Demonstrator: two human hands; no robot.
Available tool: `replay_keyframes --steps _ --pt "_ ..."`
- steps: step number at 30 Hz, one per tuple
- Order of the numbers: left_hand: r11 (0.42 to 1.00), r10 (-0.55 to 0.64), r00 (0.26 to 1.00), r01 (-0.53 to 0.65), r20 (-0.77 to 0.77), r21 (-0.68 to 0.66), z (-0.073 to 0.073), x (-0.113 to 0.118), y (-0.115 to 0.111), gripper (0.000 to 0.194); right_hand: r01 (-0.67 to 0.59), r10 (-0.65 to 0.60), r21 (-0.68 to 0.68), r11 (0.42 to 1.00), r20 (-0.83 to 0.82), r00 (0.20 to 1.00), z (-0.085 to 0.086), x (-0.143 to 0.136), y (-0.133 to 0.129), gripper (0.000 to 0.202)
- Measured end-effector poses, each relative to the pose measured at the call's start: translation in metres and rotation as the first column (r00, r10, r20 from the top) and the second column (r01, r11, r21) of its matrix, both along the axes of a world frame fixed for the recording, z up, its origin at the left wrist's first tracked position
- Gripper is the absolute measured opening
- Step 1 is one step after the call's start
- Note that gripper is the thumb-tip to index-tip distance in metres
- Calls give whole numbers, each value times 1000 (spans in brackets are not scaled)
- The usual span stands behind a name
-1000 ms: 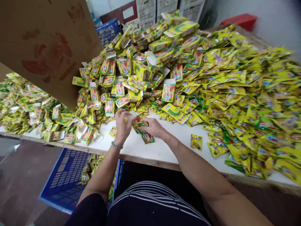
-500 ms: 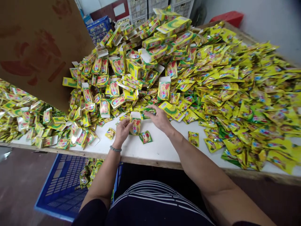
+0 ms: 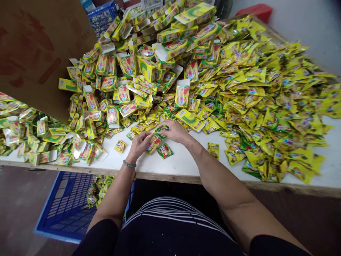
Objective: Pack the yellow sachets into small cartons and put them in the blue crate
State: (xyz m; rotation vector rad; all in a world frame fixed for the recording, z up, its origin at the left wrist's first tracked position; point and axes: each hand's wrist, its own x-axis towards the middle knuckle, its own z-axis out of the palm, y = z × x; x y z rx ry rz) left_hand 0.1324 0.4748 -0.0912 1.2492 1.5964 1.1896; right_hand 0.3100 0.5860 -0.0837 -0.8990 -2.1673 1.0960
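Note:
My left hand (image 3: 140, 145) is closed on a small printed carton (image 3: 153, 143), tilted just above the white tabletop. At the carton's upper end, my right hand (image 3: 173, 131) pinches a green sachet (image 3: 162, 128). The sachet meets the carton's top, but my fingers hide whether any of it is inside. Right below them a loose green sachet (image 3: 164, 151) lies flat on the table. Left of my left hand sits a small yellow sachet (image 3: 120, 146), and another yellow sachet (image 3: 213, 150) rests to the right of my right forearm.
A high heap of small cartons (image 3: 149, 71) rises behind my hands, with a large pile of yellow sachets (image 3: 255, 106) to its right. A big cardboard box (image 3: 45, 60) leans at the left. Below the table edge stands a blue crate (image 3: 61, 209) with sachets inside.
My right hand has moved the green sachet left and down to the carton's top. The carton has tipped to the right in my left hand. The whole view has shifted slightly.

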Motion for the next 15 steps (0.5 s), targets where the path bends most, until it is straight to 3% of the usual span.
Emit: replay_keyframes --steps 4,7,12,15 --pt "994 -7 970 32 243 -102 -3 4 1 44 72 -76 -50 996 -72 995 1 -5 -6 24" --pt "991 57 921 -4 386 -137 -2 6 0 48 119 -127 -86 989 -93 987 1 -7 -8 27" --pt "992 71 875 -11 479 -128 4 6 -1 45 206 -207 -21 978 -158 965 -3 -12 -10 27" --pt "992 66 860 1 505 -130 5 5 -3 45 202 -189 64 977 -162 968 -6 -14 -13 24"
